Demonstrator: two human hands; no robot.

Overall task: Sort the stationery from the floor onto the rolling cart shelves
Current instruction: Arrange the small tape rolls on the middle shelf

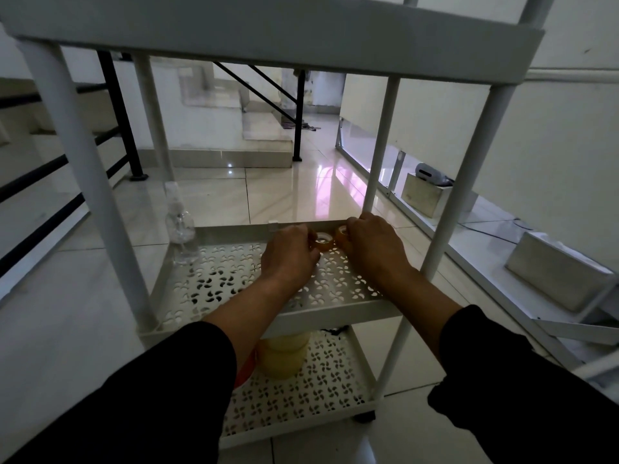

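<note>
At the far right corner of the cart's middle shelf (234, 279), two small rolls of clear, amber-tinted tape sit close together against the back rim. My left hand (289, 254) curls its fingers round the nearer tape roll (323, 242), which lies tilted with its white core hole facing up and toward me. My right hand (371, 244) pinches the second tape roll (342, 232), tipped more on edge, its hole turned to the left; much of it is hidden behind my knuckles. Both rolls are short rings, glossy and translucent. The shelf beneath them is white sheet metal punched with a pinwheel pattern, ringed by a low raised rim and carried on round white posts. At the shelf's far left corner stands a clear plastic spray bottle (182, 229), upright. On the bottom shelf (318, 390), of the same punched metal, larger pale yellow tape rolls (284, 358) are stacked, partly hidden by the shelf above, with something orange just beside them to the left. My black sleeves (160, 396) fill the foreground over glossy pale floor tiles (268, 195).
</note>
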